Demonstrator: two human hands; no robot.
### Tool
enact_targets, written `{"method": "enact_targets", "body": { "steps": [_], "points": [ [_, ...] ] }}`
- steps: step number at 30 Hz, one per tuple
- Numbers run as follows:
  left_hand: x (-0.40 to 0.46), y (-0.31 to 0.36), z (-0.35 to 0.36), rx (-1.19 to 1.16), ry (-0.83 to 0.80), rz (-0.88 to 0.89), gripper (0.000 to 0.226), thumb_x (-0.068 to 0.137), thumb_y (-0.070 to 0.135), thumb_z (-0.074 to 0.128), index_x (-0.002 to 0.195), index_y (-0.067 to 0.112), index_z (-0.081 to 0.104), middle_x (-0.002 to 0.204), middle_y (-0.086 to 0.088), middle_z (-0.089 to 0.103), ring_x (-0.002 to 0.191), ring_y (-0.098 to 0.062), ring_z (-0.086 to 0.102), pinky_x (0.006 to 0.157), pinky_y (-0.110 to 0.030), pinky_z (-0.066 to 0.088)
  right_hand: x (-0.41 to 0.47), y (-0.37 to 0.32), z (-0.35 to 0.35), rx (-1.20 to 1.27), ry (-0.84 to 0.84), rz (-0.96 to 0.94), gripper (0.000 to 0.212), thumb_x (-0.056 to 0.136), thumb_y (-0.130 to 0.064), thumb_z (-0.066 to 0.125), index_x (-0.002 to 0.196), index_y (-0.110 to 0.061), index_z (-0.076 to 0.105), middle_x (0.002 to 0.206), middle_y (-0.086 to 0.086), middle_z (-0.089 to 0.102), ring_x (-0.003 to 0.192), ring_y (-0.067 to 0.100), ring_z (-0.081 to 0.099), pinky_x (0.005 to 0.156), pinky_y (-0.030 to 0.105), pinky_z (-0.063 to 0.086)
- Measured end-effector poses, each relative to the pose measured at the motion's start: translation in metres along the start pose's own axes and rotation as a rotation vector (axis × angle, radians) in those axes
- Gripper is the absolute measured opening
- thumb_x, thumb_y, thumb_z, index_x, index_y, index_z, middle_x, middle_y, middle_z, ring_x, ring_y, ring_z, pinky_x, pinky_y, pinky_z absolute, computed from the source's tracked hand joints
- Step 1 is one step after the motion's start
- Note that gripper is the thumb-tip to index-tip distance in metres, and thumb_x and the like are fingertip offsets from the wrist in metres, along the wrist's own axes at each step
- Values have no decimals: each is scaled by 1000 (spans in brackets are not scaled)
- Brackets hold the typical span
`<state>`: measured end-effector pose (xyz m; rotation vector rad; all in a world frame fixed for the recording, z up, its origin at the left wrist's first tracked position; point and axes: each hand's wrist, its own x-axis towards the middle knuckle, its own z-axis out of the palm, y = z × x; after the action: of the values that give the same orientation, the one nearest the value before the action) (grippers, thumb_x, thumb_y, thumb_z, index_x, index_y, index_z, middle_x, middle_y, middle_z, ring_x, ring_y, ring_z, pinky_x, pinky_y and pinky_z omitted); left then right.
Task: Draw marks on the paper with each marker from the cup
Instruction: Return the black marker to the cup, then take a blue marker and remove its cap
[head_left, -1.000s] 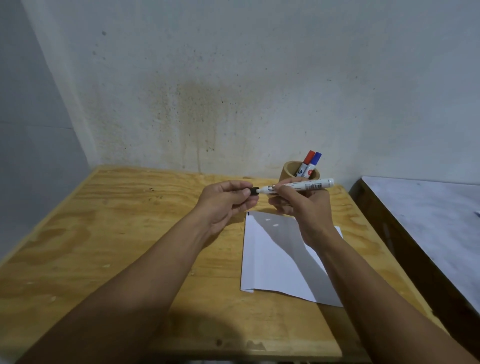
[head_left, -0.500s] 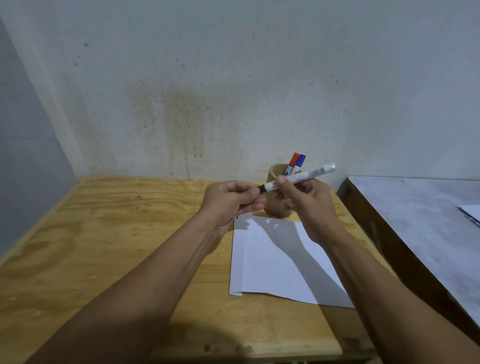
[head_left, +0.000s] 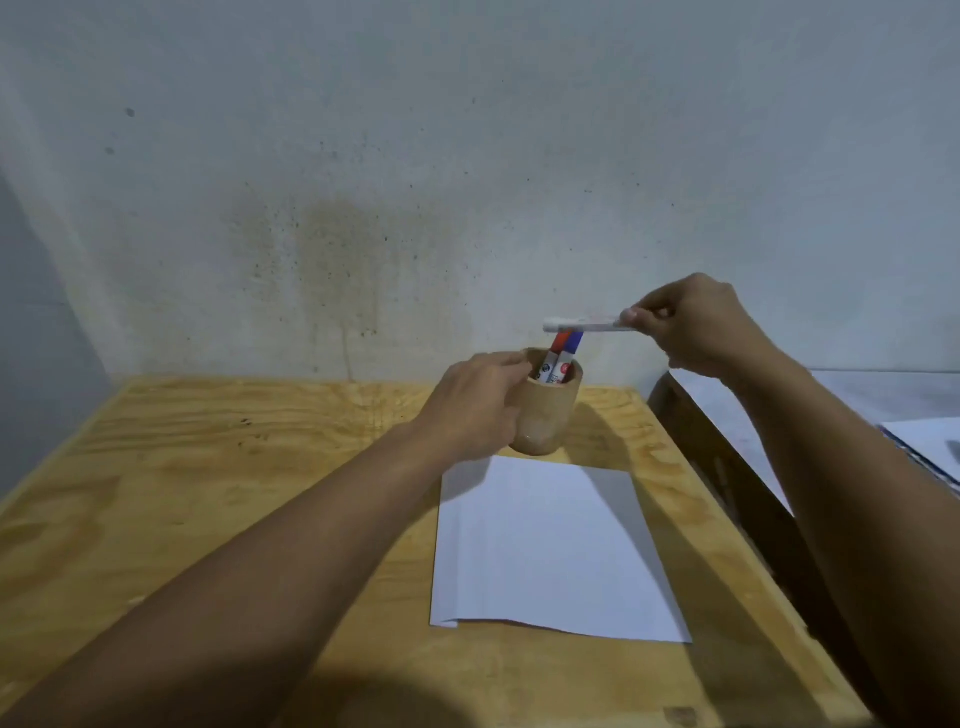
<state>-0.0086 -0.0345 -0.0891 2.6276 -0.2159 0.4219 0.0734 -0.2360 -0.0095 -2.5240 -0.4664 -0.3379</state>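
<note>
A wooden cup stands at the back of the plywood table, with a red-capped marker and a blue-capped marker sticking out of it. My left hand is curled against the cup's left side, fingertips at the rim; whether a cap is in it is hidden. My right hand holds a white marker level in the air, above and just right of the cup, its free end pointing left. The white paper lies in front of the cup, with no marks visible.
A stained wall rises right behind the table. A lower grey table stands to the right across a dark gap, with a sheet on it. My forearms cross the near part of the plywood table.
My hands have parted. The left went forward to the cup; the right lifted the white marker up and to the right, above the cup. The camera came closer.
</note>
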Motion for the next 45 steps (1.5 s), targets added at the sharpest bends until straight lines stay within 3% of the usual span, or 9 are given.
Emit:
{"method": "enact_targets", "body": {
  "steps": [4, 11, 19, 25, 28, 32, 36, 41, 45],
  "points": [
    [1, 1, 3, 64, 6, 31, 48, 80, 1, 56, 128, 8, 55, 137, -12, 54, 124, -32, 49, 104, -41, 39, 10, -4, 1, -117, -70, -79, 18, 86, -18, 71, 101, -8, 77, 95, 7, 72, 73, 14, 58, 61, 24, 47],
    [5, -7, 8, 40, -34, -32, 56, 82, 5, 58, 136, 16, 47, 145, -2, 44, 130, -27, 43, 106, -37, 38, 23, -12, 49, 71, -142, 120, 48, 78, -20, 79, 118, -3, 59, 100, 14, 67, 85, 24, 66, 76, 38, 59],
    [3, -15, 12, -6, -31, -8, 63, 78, -2, 54, 137, 18, 45, 149, -1, 40, 132, -26, 41, 107, -41, 38, 29, -12, 78, 323, -61, 361, 23, 77, -18, 73, 89, 2, 73, 75, 10, 62, 62, 17, 53, 57, 31, 44],
    [3, -12, 11, -52, -71, -31, 68, 77, -1, 57, 140, 19, 42, 150, 1, 37, 134, -24, 38, 107, -43, 39, 25, -28, 48, 589, 234, 98, 15, 96, -21, 57, 105, -9, 58, 99, 8, 69, 91, 19, 67, 84, 35, 54],
    [2, -7, 3, -264, 3, -33, 57, 80, 5, 62, 133, 22, 50, 142, 3, 49, 127, -14, 45, 105, -35, 40, 16, -46, 20, 725, 310, -111, 14, 101, -22, 47, 114, -20, 53, 95, 6, 63, 80, 12, 70, 74, 29, 59],
    [4, 6, -28, -663, 258, -191, 46, 83, 13, 67, 128, 15, 56, 124, -1, 62, 104, -12, 60, 90, -28, 50, -10, -55, 6, 691, 84, -184, 26, 94, -20, 61, 119, -12, 61, 90, 7, 67, 61, 9, 68, 55, 23, 57],
    [0, 9, -50, -1137, 264, -215, 35, 82, -3, 64, 116, 6, 63, 97, -10, 69, 76, -15, 64, 68, -25, 57, -33, -54, 22, 748, -219, -90, 16, 88, -10, 69, 98, 2, 65, 81, 14, 72, 63, 17, 69, 52, 25, 54],
    [-11, 3, -45, -1126, 251, -241, 19, 81, -4, 64, 94, 7, 71, 84, -8, 72, 63, -9, 64, 61, -17, 53, -46, -50, 38, 835, -395, -32, 13, 88, -2, 67, 98, 7, 65, 65, 4, 73, 59, 13, 67, 56, 23, 52],
    [-15, -6, -44, -1069, 372, -347, 12, 82, -3, 64, 92, -4, 69, 72, -11, 67, 50, -5, 60, 54, -16, 54, -53, -43, 52, 578, -224, -150, 20, 81, -4, 76, 81, -15, 60, 66, 2, 71, 61, 19, 66, 58, 33, 54]
  ]
}}
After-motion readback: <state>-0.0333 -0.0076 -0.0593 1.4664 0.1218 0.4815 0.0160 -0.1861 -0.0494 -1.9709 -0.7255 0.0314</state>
